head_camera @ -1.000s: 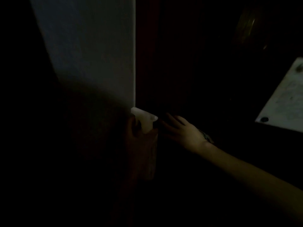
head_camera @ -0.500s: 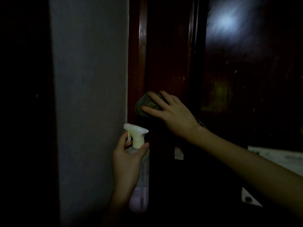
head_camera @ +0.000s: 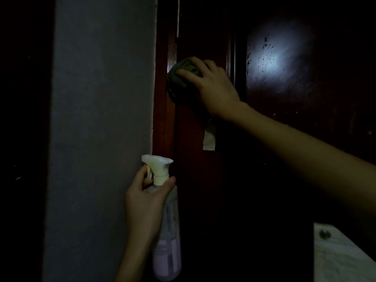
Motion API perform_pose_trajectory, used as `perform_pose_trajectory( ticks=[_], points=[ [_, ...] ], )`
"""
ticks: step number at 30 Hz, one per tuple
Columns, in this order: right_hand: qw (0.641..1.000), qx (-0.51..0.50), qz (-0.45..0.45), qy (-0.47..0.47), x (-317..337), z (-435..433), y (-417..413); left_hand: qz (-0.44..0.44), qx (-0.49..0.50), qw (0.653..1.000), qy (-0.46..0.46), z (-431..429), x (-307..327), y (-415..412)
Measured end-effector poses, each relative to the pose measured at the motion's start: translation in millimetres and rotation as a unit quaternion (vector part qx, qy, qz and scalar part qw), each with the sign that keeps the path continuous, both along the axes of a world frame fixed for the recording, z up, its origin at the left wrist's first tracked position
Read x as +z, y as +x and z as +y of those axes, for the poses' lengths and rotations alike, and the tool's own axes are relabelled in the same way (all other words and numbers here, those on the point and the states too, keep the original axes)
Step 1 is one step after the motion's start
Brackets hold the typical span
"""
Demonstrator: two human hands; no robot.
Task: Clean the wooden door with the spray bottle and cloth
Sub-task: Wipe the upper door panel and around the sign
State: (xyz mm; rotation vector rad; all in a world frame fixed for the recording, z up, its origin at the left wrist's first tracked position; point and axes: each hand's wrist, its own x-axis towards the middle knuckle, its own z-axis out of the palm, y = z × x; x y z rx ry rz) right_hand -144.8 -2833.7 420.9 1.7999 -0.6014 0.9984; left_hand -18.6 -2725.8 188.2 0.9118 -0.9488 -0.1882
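Wiping is the step in hand: the right hand (head_camera: 215,88) presses a wadded dark green cloth (head_camera: 175,86) on the wooden door (head_camera: 193,159) at about 12 o'clock in view, right by the door's left edge and the reddish door frame (head_camera: 162,110). Fingers (head_camera: 187,73) lie a little spread and fairly straight over the wad, pushing, not pinching; thumb hidden, cannot tell. The left hand (head_camera: 144,202) at 6 o'clock grips the spray bottle (head_camera: 167,241) upright at the neck, fingers and thumb curled round it under the white trigger head, nozzle pointing left toward the grey wall (head_camera: 101,119), one finger near the trigger, not clearly pulling.

Judged stage: early to mid, only the edge strip under the cloth. The big panel at 1 o'clock shows specks and smears in a bright light patch (head_camera: 272,58), so it looks unwiped. Next move likely calls for turning the nozzle to the door, spraying that panel, then sweeping the cloth rightward with firm flat pressure.

Around: a pale paper strip (head_camera: 209,139) hangs on the door just below the right wrist, in the path of a downward wipe and could tear off. A white marbled surface (head_camera: 341,259) sits at 4 o'clock. Very dim scene, lower door hard to read
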Motion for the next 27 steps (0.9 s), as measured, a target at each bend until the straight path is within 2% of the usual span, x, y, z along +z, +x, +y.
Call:
perform_pose_trajectory(
  ticks=[5,8,15,20,24,27],
  points=[
    [1.000,0.006,0.004,0.004,-12,0,-1,-0.005,0.019,1.000,0.014,1,-11,1],
    [0.999,0.002,0.033,0.008,-45,2,-5,0.000,0.026,1.000,0.012,4,-19,0],
    [0.993,-0.013,0.099,0.059,-181,2,-8,-0.032,0.068,0.997,-0.005,18,-56,-15],
    [0.988,-0.005,0.124,0.096,-274,4,-11,-0.059,0.102,0.992,0.041,29,-104,-23],
    [0.982,-0.005,0.135,0.129,-343,14,-14,-0.034,0.100,0.990,0.091,42,-144,-22],
    [0.967,-0.016,0.195,0.164,-392,20,-21,-0.025,0.082,0.991,0.106,49,-169,-23]
  ],
)
